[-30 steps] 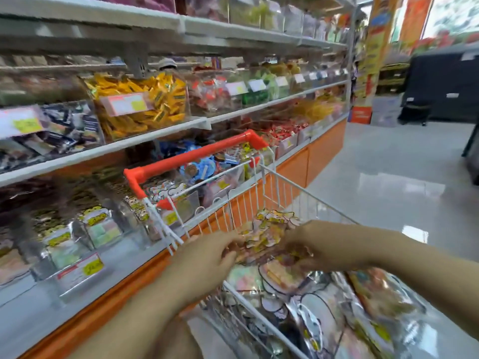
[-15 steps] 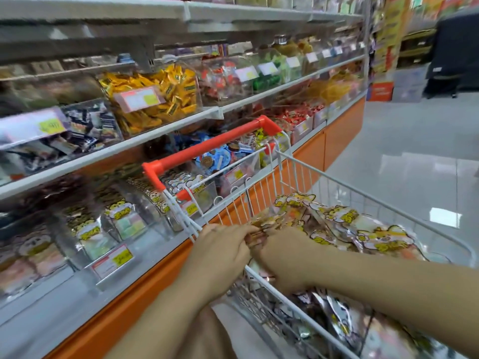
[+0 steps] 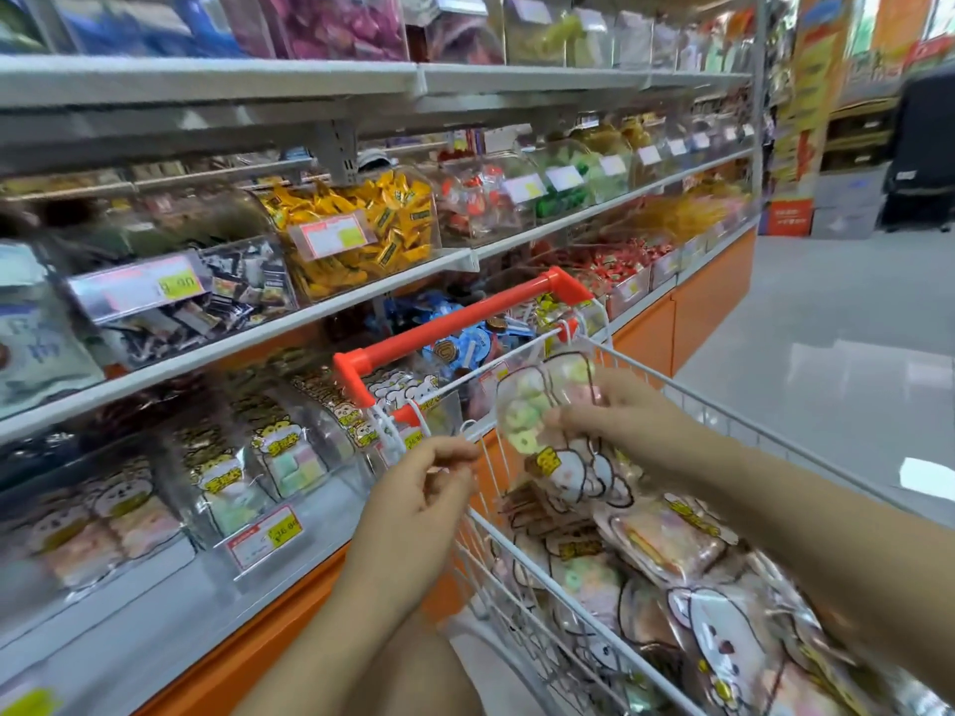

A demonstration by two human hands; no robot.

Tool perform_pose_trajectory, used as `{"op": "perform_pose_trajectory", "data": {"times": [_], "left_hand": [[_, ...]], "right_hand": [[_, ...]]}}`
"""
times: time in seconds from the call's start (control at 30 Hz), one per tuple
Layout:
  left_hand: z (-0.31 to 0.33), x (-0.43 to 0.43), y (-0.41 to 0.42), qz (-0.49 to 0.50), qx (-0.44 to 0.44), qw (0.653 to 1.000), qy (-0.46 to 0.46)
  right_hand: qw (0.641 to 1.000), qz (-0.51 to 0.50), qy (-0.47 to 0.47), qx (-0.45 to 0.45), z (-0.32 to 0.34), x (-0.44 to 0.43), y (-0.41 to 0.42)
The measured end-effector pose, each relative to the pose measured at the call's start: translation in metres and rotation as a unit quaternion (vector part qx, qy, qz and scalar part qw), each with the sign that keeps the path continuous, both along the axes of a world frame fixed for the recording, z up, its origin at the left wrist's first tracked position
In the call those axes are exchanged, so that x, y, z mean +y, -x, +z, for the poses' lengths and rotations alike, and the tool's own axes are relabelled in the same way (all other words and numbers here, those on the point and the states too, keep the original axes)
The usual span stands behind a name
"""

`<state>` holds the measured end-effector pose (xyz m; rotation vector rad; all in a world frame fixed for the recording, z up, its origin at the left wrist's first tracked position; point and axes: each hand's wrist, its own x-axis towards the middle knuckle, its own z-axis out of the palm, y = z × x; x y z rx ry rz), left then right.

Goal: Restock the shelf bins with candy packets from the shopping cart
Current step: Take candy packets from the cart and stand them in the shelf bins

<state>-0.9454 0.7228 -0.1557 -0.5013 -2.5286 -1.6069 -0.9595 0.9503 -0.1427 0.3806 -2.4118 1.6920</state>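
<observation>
Clear plastic packet of pastel ring candies (image 3: 537,405) hangs above the white wire shopping cart (image 3: 734,423), pinched by the right hand (image 3: 638,423), long axis near upright, printed end down. Clear shelf bins (image 3: 279,467) lie leftward, nearer the left hand (image 3: 413,509); whether its curled fingers hold anything, I cannot tell.

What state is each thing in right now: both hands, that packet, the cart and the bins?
right hand: holds a candy packet
candy packet: lifted above the pile in the cart, not yet in a bin
left hand: fingers curled beside the cart's rim; grip unclear
shopping cart: loaded with packets
lower shelf bin: stocked with similar packets
yellow candy bin: nearly full
</observation>
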Motion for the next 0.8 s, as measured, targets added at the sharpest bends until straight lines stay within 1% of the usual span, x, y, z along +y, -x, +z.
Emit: {"op": "perform_pose_trajectory", "data": {"times": [0.03, 0.07, 0.1, 0.13, 0.17, 0.2, 0.23, 0.27, 0.3, 0.37, 0.47, 0.53, 0.63, 0.73, 0.8], "left_hand": [[0.007, -0.002, -0.005, 0.001, -0.046, 0.998, -0.051], [0.014, -0.003, -0.009, -0.007, -0.120, 0.986, -0.111], [0.020, -0.005, -0.012, -0.022, -0.209, 0.962, -0.174], [0.024, -0.010, -0.015, -0.041, -0.291, 0.928, -0.227], [0.028, -0.016, -0.018, -0.069, -0.349, 0.897, -0.263], [0.031, -0.023, -0.022, -0.099, -0.386, 0.870, -0.289], [0.033, -0.031, -0.024, -0.122, -0.401, 0.854, -0.309], [0.034, -0.039, -0.027, -0.137, -0.403, 0.844, -0.325], [0.034, -0.045, -0.031, -0.144, -0.400, 0.841, -0.334], [0.031, -0.059, -0.038, -0.145, -0.389, 0.837, -0.356], [0.020, -0.077, -0.041, -0.111, -0.343, 0.843, -0.400], [0.011, -0.085, -0.042, -0.087, -0.321, 0.836, -0.436], [0.005, -0.089, -0.043, -0.052, -0.287, 0.838, -0.461], [0.004, -0.087, -0.044, -0.010, -0.253, 0.849, -0.463], [0.002, -0.085, -0.043, 0.008, -0.233, 0.850, -0.473]], "right_hand": [[1.000, 0.002, -0.014, 0.026, 0.004, -0.004, -0.002], [0.997, 0.008, -0.041, 0.062, 0.008, -0.009, -0.005], [0.991, 0.017, -0.081, 0.103, 0.013, -0.016, -0.010], [0.979, 0.032, -0.128, 0.154, 0.016, -0.023, -0.015], [0.960, 0.052, -0.186, 0.205, 0.019, -0.033, -0.020], [0.933, 0.071, -0.244, 0.255, 0.020, -0.044, -0.026], [0.904, 0.087, -0.299, 0.294, 0.020, -0.055, -0.030], [0.879, 0.100, -0.336, 0.322, 0.019, -0.064, -0.032], [0.864, 0.109, -0.354, 0.341, 0.019, -0.072, -0.035], [0.852, 0.129, -0.349, 0.368, 0.018, -0.082, -0.037], [0.833, 0.145, -0.339, 0.413, 0.014, -0.084, -0.038], [0.816, 0.124, -0.337, 0.453, 0.008, -0.082, -0.036], [0.789, 0.051, -0.336, 0.512, 0.003, -0.074, -0.031], [0.781, -0.007, -0.323, 0.534, 0.002, -0.065, -0.026], [0.787, -0.014, -0.309, 0.533, -0.002, -0.063, -0.026]]}}
